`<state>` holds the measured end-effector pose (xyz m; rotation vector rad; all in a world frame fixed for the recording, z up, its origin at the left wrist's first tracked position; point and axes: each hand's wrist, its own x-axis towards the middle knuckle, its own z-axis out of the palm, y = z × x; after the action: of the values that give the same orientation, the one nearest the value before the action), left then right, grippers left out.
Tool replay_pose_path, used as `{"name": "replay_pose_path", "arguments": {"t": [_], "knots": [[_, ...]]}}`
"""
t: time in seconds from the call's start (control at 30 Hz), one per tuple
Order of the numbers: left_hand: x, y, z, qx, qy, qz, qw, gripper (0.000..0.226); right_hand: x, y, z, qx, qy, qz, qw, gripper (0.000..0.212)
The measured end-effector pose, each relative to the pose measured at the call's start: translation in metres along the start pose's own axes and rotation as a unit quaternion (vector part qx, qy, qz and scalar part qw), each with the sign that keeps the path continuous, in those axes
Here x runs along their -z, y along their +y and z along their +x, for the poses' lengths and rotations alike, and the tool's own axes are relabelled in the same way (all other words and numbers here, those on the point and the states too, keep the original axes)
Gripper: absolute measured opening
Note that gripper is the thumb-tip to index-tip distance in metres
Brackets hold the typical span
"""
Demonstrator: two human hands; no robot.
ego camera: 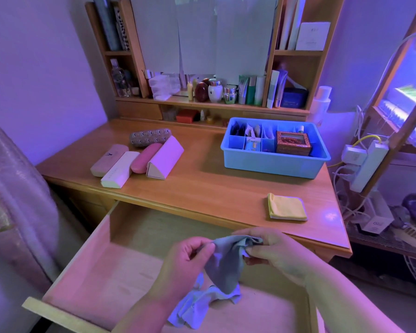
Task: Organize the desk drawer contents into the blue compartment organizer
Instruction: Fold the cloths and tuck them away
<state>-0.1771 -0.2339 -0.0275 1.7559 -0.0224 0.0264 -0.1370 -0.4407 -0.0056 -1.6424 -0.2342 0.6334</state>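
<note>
Over the open wooden drawer point(94, 267), both of my hands hold a thin grey-blue cloth point(223, 267). My left hand point(190, 260) pinches its upper left edge and my right hand point(271, 251) pinches its upper right edge. More pale blue cloth point(197, 306) lies crumpled on the drawer floor below. The blue compartment organizer point(271, 162) stands on the desk at the back right. Its compartments hold small items and an ornate box point(293, 143).
Several glasses cases point(137, 159) lie in a row on the desk's left side. A folded yellow cloth point(286, 207) rests near the desk's front right edge. Bottles and jars fill the shelf behind. A power strip point(365, 164) with cables hangs to the right.
</note>
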Motion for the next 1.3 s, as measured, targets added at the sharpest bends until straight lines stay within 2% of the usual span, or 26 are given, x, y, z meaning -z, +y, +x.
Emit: {"name": "replay_pose_path", "arguments": {"t": [0.17, 0.27, 0.37, 0.43, 0.53, 0.6, 0.67, 0.73, 0.77, 0.83, 0.93, 1.03, 1.17, 1.23, 1.3], "knots": [[0.023, 0.012, 0.021, -0.002, 0.018, -0.041, 0.999, 0.023, 0.013, -0.016, 0.010, 0.002, 0.077, -0.179, 0.981, 0.037], [0.035, 0.021, 0.031, 0.013, 0.021, -0.060, 0.998, 0.025, 0.025, -0.021, 0.013, 0.010, 0.101, -0.254, 0.962, 0.021], [0.041, 0.030, 0.040, 0.002, 0.024, -0.073, 0.997, 0.026, 0.031, -0.024, 0.016, -0.001, 0.105, -0.266, 0.958, 0.006], [0.042, 0.037, 0.045, -0.006, 0.025, -0.080, 0.997, 0.025, 0.028, -0.025, 0.016, -0.015, 0.072, -0.211, 0.975, 0.006], [0.040, 0.044, 0.050, -0.006, 0.026, -0.102, 0.994, 0.023, 0.016, -0.022, 0.014, -0.018, 0.015, 0.009, 1.000, 0.008], [0.038, 0.049, 0.052, 0.010, 0.009, -0.133, 0.991, 0.019, 0.007, -0.020, 0.015, -0.032, 0.005, 0.143, 0.989, 0.011], [0.031, 0.048, 0.052, 0.069, 0.007, -0.239, 0.969, 0.007, -0.001, -0.016, 0.019, -0.041, 0.033, 0.193, 0.980, 0.014], [0.015, 0.037, 0.049, 0.166, 0.012, -0.382, 0.909, 0.031, -0.008, -0.012, 0.024, -0.036, 0.063, 0.233, 0.970, 0.013], [0.006, 0.029, 0.044, 0.203, 0.005, -0.409, 0.890, 0.040, -0.011, -0.010, 0.026, -0.027, 0.078, 0.262, 0.962, 0.010], [-0.008, 0.015, 0.033, 0.238, 0.008, -0.398, 0.886, 0.056, -0.015, -0.004, 0.029, -0.014, 0.131, 0.289, 0.948, 0.013], [-0.014, 0.002, 0.024, 0.257, 0.056, -0.388, 0.883, 0.086, -0.014, 0.007, 0.031, -0.013, 0.211, 0.259, 0.942, 0.020], [-0.016, -0.001, 0.021, 0.292, 0.055, -0.412, 0.862, 0.092, -0.011, 0.011, 0.029, -0.017, 0.236, 0.234, 0.943, 0.021], [-0.012, 0.001, 0.021, 0.303, 0.033, -0.314, 0.899, 0.074, 0.000, 0.014, 0.028, -0.017, 0.256, 0.199, 0.946, 0.026], [-0.004, 0.005, 0.028, 0.271, 0.041, -0.238, 0.932, 0.077, 0.007, 0.017, 0.026, 0.000, 0.217, 0.214, 0.952, 0.031], [0.006, 0.010, 0.033, 0.244, 0.011, -0.150, 0.958, 0.080, 0.014, 0.021, 0.023, 0.007, 0.166, 0.258, 0.952, 0.036]]}}
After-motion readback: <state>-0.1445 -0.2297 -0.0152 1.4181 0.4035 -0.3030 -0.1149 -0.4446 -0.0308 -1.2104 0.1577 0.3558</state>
